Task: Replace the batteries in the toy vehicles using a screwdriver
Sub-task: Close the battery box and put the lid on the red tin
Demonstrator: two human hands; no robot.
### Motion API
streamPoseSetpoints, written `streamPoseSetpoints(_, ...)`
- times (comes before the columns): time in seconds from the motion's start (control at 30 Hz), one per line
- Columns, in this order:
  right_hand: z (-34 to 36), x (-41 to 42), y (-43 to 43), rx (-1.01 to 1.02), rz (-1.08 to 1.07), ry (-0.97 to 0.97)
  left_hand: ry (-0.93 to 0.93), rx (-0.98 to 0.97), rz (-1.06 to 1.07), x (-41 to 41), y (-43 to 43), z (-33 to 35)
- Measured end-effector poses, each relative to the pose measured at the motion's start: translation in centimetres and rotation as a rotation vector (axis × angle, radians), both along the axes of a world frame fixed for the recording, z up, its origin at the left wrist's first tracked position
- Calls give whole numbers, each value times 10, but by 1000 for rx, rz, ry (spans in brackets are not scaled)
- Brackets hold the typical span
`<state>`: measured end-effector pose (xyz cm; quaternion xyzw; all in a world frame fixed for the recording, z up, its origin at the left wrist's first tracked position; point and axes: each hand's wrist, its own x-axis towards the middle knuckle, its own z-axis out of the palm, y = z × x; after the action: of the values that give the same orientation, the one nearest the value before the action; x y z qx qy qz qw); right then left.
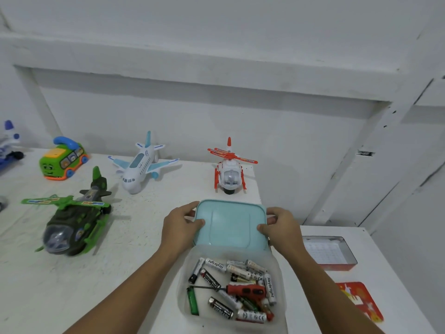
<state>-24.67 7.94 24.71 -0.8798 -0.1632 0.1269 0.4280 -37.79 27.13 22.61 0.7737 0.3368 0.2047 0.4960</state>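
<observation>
Hands: left hand (181, 225) and right hand (281, 227) are set apart, each gripping one side edge of the teal lid (231, 222), thumbs on top, the other fingers mostly hidden beneath it.
Lid: held over the far end of the clear box (280, 268); whether it touches the rim cannot be told.
Box contents: loose batteries (237, 270) heaped together, several labels too small to read; the red-handled screwdriver (245, 290) lies across them, its dark shaft pointing left; a green lighter-like item (192, 301) lies at the left side.
Toys on the table (96, 273): red helicopter (230, 168) just beyond the lid; white plane (140, 165) to its left; green helicopter (72, 218) nearer, on the left; green bus (62, 160) at the back.
Cut off: a blue-and-white toy (9, 143) at the left frame edge, only partly seen.
Right side: an open tin (330, 251), contents unclear, and a red patterned panel (361, 301) nearer, blurred.
</observation>
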Motion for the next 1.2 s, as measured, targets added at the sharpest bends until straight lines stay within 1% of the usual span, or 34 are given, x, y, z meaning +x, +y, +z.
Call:
streamPoseSetpoints(0.1, 10, -6, -6, 166, -44, 54, -108, -16, 41, -7, 0, 4)
streamPoseSetpoints(0.23, 23, -16, -20, 316, 2, 56, -265, -79, 61, -18, -2, 12)
streamPoseSetpoints(0.37, 24, -27, -39, 371, 66, 73, -375, -59, 55, -34, -14, 20)
streamPoseSetpoints(0.5, 17, -47, -58, 362, 133, -28, -452, -29, 95, -59, -34, 20)
streamPoseSetpoints(0.6, 10, -63, -69, 408, 161, -59, -467, -7, 96, -80, -46, 17)
streamPoseSetpoints(0.7, 3, -72, -81, 467, 182, -46, -453, 12, 87, -97, -58, 13)
streamPoseSetpoints(0.8, -4, -78, -93, 493, 208, -66, -477, -39, 73, -111, -73, 9)
streamPoseSetpoints(0.97, -9, -100, -105, 531, 309, 44, -489, -159, 54, -127, -90, -1)
streamPoseSetpoints(1.2, -20, -129, -110, 577, 255, 153, -445, -177, 18, -144, -87, -14)
